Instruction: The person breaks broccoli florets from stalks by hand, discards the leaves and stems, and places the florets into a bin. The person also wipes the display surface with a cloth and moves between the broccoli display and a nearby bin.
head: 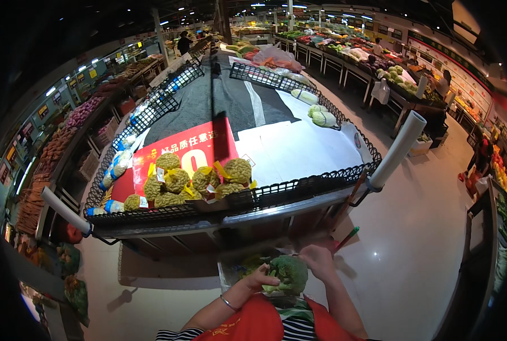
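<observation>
A head of broccoli (pixel 294 273) is held in front of my body, low in the view. My left hand (pixel 258 279) grips it from the left, thumb over the pale stalk side. At its upper right, my right hand (pixel 317 260) has its fingers bent against the edge of the floret crown; what its fingertips hold cannot be made out. Below and left of the broccoli lies a clear plastic bag or lined container (pixel 232 273) with dark leafy bits, partly hidden by my left hand and forearm.
Ahead stands a display table (pixel 236 223) edged with black plastic mesh, bearing net bags of small round yellow-brown produce (pixel 176 180) and wrapped cabbages (pixel 324 119). White tubes (pixel 398 149) rise at its corners. A green-tipped stick (pixel 347 239) leans near my right hand. Produce stands line both sides.
</observation>
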Demonstrator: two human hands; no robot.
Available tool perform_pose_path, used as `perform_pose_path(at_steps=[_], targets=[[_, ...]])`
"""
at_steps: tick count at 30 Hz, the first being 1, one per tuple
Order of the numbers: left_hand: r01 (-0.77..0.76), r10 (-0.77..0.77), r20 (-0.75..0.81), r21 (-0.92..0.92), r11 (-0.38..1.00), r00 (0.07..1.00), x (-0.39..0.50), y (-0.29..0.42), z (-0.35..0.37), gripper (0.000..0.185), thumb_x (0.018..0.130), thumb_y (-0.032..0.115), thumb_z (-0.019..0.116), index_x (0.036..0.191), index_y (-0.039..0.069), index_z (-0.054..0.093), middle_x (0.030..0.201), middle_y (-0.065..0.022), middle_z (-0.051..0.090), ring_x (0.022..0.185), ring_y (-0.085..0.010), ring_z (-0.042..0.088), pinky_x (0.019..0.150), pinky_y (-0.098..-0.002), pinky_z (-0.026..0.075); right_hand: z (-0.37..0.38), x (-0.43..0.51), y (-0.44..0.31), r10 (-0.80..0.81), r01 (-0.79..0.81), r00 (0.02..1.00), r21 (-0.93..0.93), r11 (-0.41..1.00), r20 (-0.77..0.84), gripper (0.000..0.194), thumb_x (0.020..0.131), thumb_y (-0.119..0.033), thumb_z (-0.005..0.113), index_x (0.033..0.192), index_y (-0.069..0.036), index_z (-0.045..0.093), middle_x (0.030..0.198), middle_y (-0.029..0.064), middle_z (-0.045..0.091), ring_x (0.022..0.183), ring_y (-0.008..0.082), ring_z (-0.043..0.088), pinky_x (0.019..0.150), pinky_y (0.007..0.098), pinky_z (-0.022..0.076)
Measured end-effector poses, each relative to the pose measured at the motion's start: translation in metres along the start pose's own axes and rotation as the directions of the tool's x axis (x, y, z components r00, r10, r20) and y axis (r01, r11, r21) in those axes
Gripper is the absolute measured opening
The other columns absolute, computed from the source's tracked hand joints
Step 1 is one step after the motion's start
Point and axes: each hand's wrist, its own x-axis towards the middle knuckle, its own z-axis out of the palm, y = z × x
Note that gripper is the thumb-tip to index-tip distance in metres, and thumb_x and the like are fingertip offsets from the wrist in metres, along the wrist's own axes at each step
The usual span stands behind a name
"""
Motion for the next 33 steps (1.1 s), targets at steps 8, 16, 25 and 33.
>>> perform_pose_path(at_steps=[8, 16, 25, 33], targets=[[-0.184, 0.190, 0.002, -0.241, 0.953, 0.982, -0.020, 0.017, 0.013, 0.062, 0.072, 0.007, 0.066, 0.128, 0.002, 0.042, 0.119, -0.0137, 0.054, 0.108, -0.0235, 0.054, 0.092, -0.0362, 0.045, 0.028, 0.015, 0.002, 0.236, -0.077, 0.937, 0.507, 0.858, -0.257, 0.011, 0.092, -0.016, 0.045, 0.095, -0.006, 0.047, 0.081, 0.0031, 0.053, 0.063, 0.0099, 0.050, 0.055, 0.0245, 0.0457], [-0.085, 0.088, -0.012, -0.433, 0.898, 0.996, -0.021, -0.016, -0.034, 0.057, 0.074, 0.014, 0.065, 0.126, 0.001, 0.045, 0.116, -0.0136, 0.056, 0.104, -0.0236, 0.057, 0.091, -0.0368, 0.046, 0.066, 0.019, 0.017, 0.259, 0.007, 0.956, 0.899, 0.438, -0.134, 0.015, 0.093, -0.016, 0.048, 0.106, -0.008, 0.051, 0.091, 0.0014, 0.055, 0.078, 0.0090, 0.050, 0.071, 0.0236, 0.0442], [-0.211, 0.062, -0.330, -0.438, 0.874, 0.942, -0.032, -0.012, -0.048, 0.063, 0.074, 0.026, 0.065, 0.127, 0.002, 0.041, 0.124, -0.0174, 0.051, 0.111, -0.0337, 0.052, 0.094, -0.0464, 0.044, 0.069, 0.034, 0.030, 0.228, 0.002, 0.940, 0.670, 0.743, -0.256, 0.028, 0.097, -0.026, 0.040, 0.090, -0.003, 0.052, 0.069, 0.0037, 0.054, 0.064, 0.0093, 0.053, 0.057, 0.0250, 0.0428], [-0.300, -0.018, -0.680, -0.347, 0.889, 0.733, -0.046, -0.024, -0.060, 0.037, 0.080, 0.016, 0.064, 0.112, 0.004, 0.051, 0.109, -0.0105, 0.058, 0.101, -0.0275, 0.056, 0.086, -0.0498, 0.048, 0.110, -0.016, 0.025, -0.303, 0.302, 0.950, -0.478, 0.825, 0.077, 0.012, 0.083, -0.006, 0.046, 0.095, -0.004, 0.050, 0.080, 0.0104, 0.051, 0.072, 0.0246, 0.055, 0.058, 0.0321, 0.0445]])
